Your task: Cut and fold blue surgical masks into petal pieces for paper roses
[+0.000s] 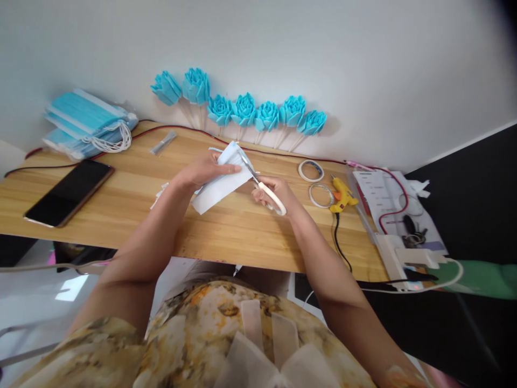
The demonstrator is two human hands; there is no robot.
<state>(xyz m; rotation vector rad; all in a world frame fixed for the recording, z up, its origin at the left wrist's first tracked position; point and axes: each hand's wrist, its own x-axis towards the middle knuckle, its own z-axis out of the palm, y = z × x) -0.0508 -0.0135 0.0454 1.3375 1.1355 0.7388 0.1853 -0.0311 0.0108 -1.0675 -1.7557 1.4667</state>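
Note:
My left hand (pixel 208 168) grips a pale face mask (pixel 220 188), its thumb pressed on top and the other fingers hidden beneath. The mask is held tilted over the wooden table (pixel 250 242). In my right hand (pixel 271 191) is a pair of scissors (pixel 269 195) with white handles. Their blades lie across the upper right edge of the mask. White strips (pixel 159 195) lie beside my left wrist, partly covered by the arm.
Several blue fabric flowers (pixel 243 110) on sticks lean against the wall. Blue masks (pixel 86 121) are piled at left behind a phone (pixel 69 193). Two tape rolls (pixel 311 171), a yellow glue gun (pixel 343 195), a power strip (pixel 390 264) and papers (pixel 377 196) lie at right.

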